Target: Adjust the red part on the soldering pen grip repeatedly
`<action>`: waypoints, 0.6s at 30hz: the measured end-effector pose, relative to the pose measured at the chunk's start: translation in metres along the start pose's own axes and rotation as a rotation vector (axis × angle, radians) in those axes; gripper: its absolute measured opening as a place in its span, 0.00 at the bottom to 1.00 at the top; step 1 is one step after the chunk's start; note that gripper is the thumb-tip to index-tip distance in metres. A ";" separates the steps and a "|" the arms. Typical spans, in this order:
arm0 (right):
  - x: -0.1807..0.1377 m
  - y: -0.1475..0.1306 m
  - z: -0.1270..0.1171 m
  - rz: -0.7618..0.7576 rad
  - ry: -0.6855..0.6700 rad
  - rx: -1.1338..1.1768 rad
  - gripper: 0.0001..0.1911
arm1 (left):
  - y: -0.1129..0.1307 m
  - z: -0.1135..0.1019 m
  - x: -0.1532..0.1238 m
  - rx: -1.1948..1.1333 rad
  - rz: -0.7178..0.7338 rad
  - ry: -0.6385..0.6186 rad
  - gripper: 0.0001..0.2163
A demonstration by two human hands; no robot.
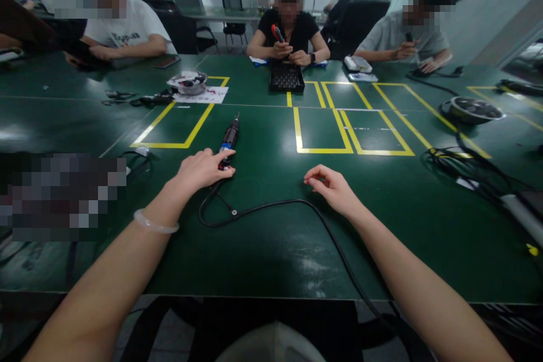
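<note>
My left hand (pixel 203 169) has its thumb and fingers around the rear of a black electric screwdriver (pixel 229 138) with a blue band. The tool lies on the green table, its bit pointing away from me. From its rear end a black cable (pixel 271 202) loops across the table and drops over the front edge on the right. My right hand (pixel 331 185) rests low over the table to the right of the screwdriver, fingers curled together with the thumb against them. Nothing shows between those fingers.
Yellow tape rectangles (pixel 324 151) mark the table. A clear bowl of small parts (pixel 189 82) stands on a paper at left. To the right are a metal bowl (pixel 470 110) and coiled cables (pixel 458 167). Opposite, a person holds a red-tipped tool above a black tray (pixel 287 89).
</note>
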State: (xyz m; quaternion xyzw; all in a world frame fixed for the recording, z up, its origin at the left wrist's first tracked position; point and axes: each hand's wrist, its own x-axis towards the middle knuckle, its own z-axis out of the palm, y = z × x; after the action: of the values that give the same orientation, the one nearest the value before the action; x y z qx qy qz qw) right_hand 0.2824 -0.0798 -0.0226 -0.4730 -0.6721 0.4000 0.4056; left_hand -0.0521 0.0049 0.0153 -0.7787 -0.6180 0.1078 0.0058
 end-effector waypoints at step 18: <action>0.000 0.003 0.003 0.009 -0.064 -0.022 0.07 | -0.128 0.010 0.055 0.077 -0.329 -0.107 0.32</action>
State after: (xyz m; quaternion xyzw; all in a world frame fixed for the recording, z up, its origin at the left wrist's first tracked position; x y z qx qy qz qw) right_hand 0.2809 -0.0793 -0.0265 -0.4675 -0.6871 0.4092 0.3767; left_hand -0.1647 0.0871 0.0149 -0.6595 -0.7318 0.1703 0.0205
